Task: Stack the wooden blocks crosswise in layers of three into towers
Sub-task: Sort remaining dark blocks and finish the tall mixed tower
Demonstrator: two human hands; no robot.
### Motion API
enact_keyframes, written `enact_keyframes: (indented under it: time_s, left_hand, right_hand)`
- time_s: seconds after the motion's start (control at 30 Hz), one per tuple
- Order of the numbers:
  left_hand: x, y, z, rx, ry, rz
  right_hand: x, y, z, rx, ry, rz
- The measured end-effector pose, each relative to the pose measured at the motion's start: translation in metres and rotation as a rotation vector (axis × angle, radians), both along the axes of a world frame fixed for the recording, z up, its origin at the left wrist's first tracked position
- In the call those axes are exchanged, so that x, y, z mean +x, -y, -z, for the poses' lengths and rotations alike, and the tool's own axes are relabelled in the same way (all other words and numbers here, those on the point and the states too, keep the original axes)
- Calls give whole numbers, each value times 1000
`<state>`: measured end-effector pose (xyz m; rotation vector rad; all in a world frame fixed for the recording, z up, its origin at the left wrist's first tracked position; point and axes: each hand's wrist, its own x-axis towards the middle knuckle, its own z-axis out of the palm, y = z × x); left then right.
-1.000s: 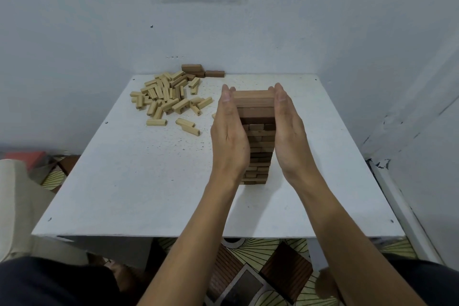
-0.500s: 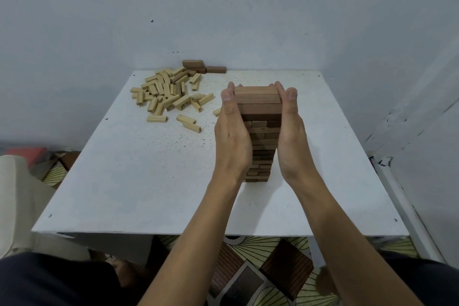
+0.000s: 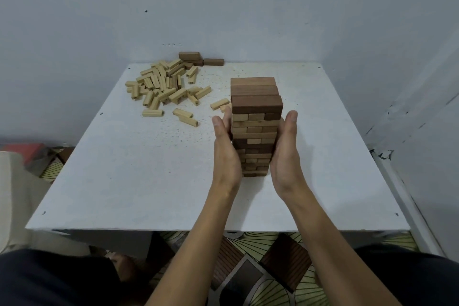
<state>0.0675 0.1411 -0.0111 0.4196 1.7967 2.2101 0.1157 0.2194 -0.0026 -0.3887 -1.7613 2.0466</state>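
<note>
One tower [image 3: 255, 132] is standing right of centre on the white table [image 3: 139, 169], many crosswise layers high and mixing pale and dark wood, with three dark blocks [image 3: 255, 94] lying side by side as its top layer. The left hand [image 3: 226, 149] and right hand [image 3: 284, 154] are lying flat against its left and right faces, fingers straight and pointing away from the person. They are holding no block, and judging by the pose they are squaring the stack rather than adding to it. That first tower is looking close to finished, but the task is asking for towers, and much is waiting. A loose pile of pale blocks [image 3: 164, 87] is lying at the far left of the table, well apart from the tower, with a few strays trailing toward it. A few dark blocks [image 3: 198, 58] are sitting at the far edge against the wall [image 3: 74, 32]. The tabletop is showing specks and sits pushed into a corner of plain pale walls. Patterned floor tiles [image 3: 248, 268] are showing beneath the near edge, and something cream-coloured [image 3: 15, 194] is standing at the left.
</note>
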Motion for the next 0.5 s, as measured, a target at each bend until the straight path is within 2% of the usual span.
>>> enact_keyframes:
  time_s: [0.5]
  left_hand:
    - [-2,-2,5,15,-26,39]
  right_hand:
    - [-1,5,4,-23,-46,38]
